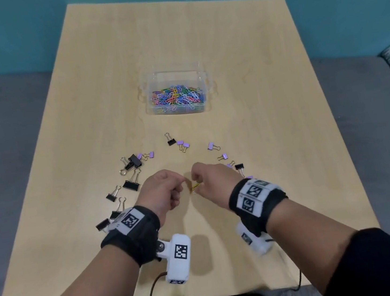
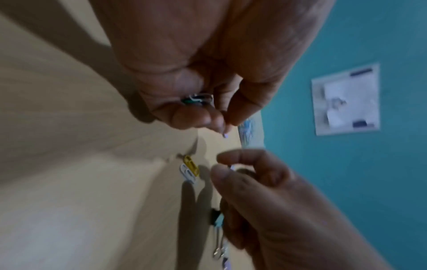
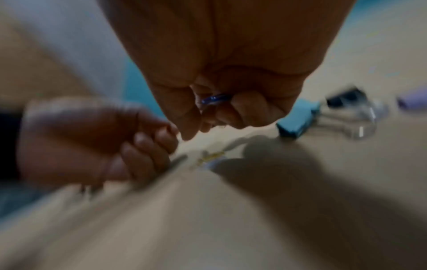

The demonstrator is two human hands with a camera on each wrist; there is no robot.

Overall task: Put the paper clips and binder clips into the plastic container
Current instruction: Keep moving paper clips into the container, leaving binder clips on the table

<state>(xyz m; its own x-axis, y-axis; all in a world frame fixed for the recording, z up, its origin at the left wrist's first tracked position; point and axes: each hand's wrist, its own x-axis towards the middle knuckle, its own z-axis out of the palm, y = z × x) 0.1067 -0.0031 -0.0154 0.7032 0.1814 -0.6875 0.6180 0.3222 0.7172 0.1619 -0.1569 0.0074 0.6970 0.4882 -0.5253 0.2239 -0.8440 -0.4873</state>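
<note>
Left hand [image 1: 162,191] curls on green-white clips [image 2: 196,99]; right hand [image 1: 211,182] on a blue clip [image 3: 213,99]. Pinching the yellow clip [image 2: 191,165] mid-tabletop [image 1: 258,213] risks spilling these.

One plastic container [image 1: 177,93]; two hands; two loose paper clips [image 2: 190,169] on table.

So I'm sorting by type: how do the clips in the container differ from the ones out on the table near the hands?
The paper clips in the plastic container are thin, multicoloured wire, heaped together. The binder clips on the table are chunkier, black or purple with metal handles, and scattered apart. Both are office clips.
</note>
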